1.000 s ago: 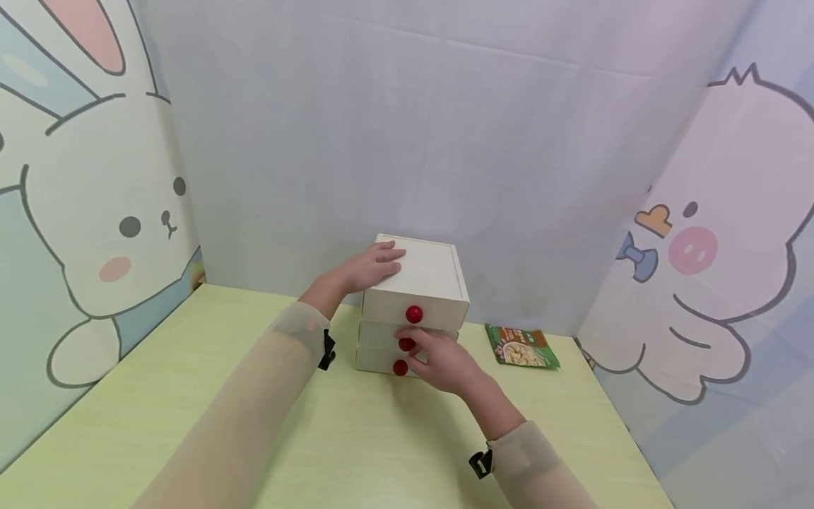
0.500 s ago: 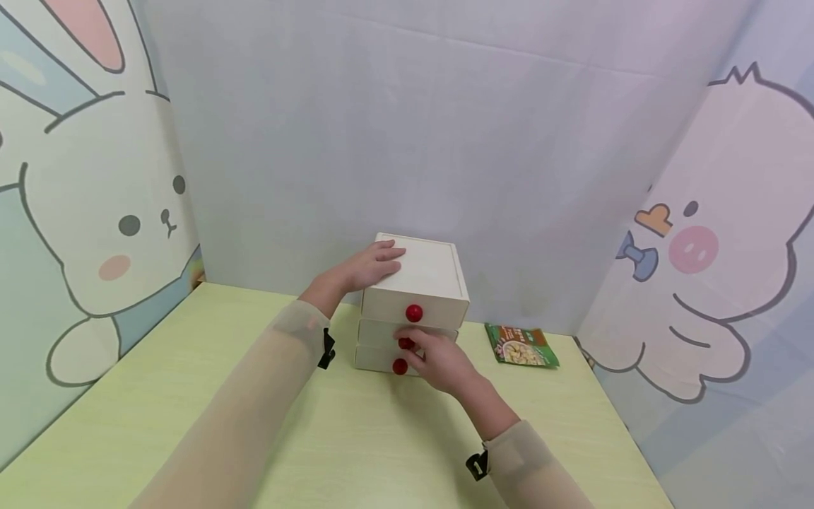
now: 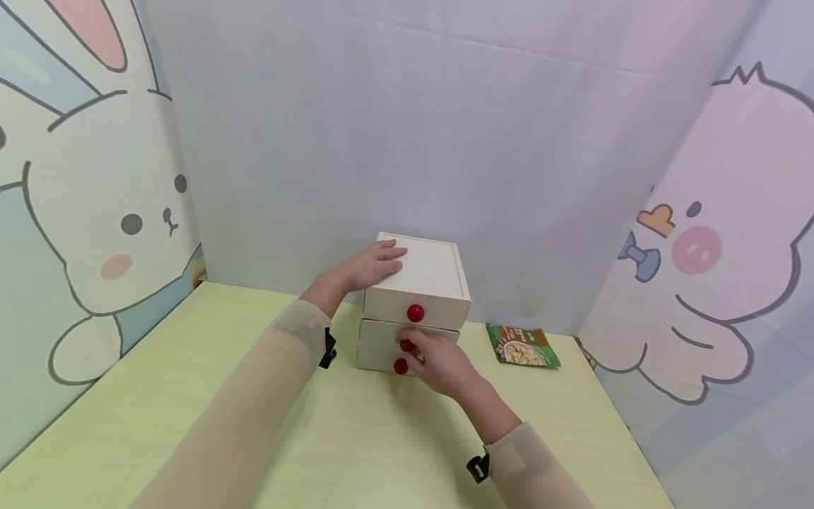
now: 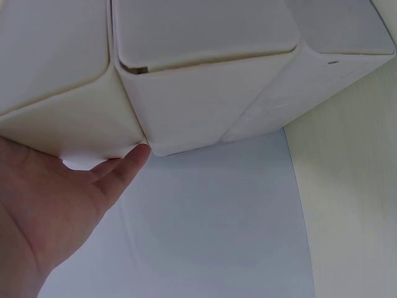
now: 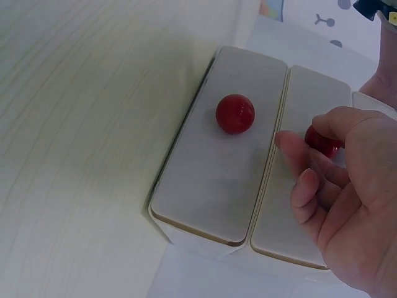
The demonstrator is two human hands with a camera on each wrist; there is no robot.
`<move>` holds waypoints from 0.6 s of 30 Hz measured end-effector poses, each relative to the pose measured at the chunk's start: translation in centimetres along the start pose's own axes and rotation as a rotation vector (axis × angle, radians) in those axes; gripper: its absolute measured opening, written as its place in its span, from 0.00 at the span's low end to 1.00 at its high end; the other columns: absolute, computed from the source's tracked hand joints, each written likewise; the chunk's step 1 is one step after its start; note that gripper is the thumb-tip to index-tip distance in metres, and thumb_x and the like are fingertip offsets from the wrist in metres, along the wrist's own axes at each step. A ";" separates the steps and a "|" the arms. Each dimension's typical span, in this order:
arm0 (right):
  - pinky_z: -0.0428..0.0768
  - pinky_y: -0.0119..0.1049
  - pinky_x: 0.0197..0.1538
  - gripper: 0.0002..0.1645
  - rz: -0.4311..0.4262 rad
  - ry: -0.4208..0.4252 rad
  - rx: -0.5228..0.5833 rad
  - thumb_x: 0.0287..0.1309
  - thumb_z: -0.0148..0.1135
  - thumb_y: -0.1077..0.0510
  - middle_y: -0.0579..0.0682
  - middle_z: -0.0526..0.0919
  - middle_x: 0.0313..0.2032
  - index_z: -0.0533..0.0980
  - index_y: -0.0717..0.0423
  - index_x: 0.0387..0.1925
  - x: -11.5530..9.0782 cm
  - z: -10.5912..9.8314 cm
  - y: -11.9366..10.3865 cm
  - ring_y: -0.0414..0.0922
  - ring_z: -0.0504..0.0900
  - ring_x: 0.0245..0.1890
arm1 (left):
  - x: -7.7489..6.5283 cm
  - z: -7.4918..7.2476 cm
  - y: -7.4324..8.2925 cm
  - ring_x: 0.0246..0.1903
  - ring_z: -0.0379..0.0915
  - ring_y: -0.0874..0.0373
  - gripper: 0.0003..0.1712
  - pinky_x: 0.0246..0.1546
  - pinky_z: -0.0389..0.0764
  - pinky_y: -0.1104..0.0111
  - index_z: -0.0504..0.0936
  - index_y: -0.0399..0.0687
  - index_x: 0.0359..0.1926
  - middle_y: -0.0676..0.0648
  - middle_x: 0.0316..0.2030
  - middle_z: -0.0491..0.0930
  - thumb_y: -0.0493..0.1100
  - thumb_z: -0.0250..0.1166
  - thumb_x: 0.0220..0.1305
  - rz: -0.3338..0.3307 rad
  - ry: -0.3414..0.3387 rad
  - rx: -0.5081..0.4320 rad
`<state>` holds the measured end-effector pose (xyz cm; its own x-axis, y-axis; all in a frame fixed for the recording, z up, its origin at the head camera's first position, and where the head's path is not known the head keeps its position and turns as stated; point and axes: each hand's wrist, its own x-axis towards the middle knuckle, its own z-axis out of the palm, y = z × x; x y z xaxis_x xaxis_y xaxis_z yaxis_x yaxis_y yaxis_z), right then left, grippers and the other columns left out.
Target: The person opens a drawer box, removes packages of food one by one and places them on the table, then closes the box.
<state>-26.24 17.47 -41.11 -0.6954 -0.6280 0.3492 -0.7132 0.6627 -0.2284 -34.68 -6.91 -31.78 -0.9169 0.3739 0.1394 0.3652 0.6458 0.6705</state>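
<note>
A small white chest of three stacked drawers [image 3: 422, 272], each with a round red knob, stands against the back curtain. My left hand [image 3: 365, 268] rests on the left of its top with fingers extended; the left wrist view shows this hand [image 4: 62, 205] against the uppermost box. With thumb and fingers, my right hand [image 3: 441, 362] pinches the middle drawer's knob [image 5: 321, 143], which is partly hidden by them. The bottom knob [image 5: 235, 113] and the top knob [image 3: 415, 313] are untouched. In the left wrist view, a thin gap runs along the middle drawer's front [image 4: 211, 62].
On the pale yellow-green table [image 3: 343, 438], a green and brown food packet [image 3: 523, 346] lies to the right of the chest. A grey-white curtain [image 3: 420, 127] hangs behind. Cartoon-printed panels [image 3: 127, 268] border both sides.
Both hands stay almost where they were. The right thumb has drawn slightly closer to the middle knob, and the left hand keeps resting on the chest.
</note>
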 end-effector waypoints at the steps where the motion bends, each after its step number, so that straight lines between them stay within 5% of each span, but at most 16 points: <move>1: 0.91 0.43 0.49 0.14 0.001 -0.005 0.000 0.75 0.70 0.59 0.48 0.92 0.46 0.83 0.48 0.58 -0.1 -0.1 0.0 0.43 0.90 0.41 | 0.0 0.0 0.0 0.89 0.37 0.40 0.34 0.87 0.47 0.38 0.63 0.56 0.87 0.46 0.90 0.45 0.57 0.47 0.87 0.001 0.000 0.002; 18: 0.89 0.38 0.43 0.15 -0.006 -0.024 -0.003 0.75 0.70 0.59 0.47 0.91 0.44 0.82 0.48 0.58 -1.5 -0.3 -0.9 0.41 0.88 0.38 | 0.0 0.1 0.0 0.90 0.36 0.40 0.34 0.87 0.46 0.38 0.62 0.56 0.87 0.46 0.90 0.45 0.57 0.47 0.88 0.002 -0.002 -0.005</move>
<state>-24.56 17.88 -41.18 -0.6933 -0.6412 0.3289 -0.7169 0.6602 -0.2239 -34.70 -6.85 -31.84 -0.9157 0.3769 0.1393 0.3666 0.6419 0.6735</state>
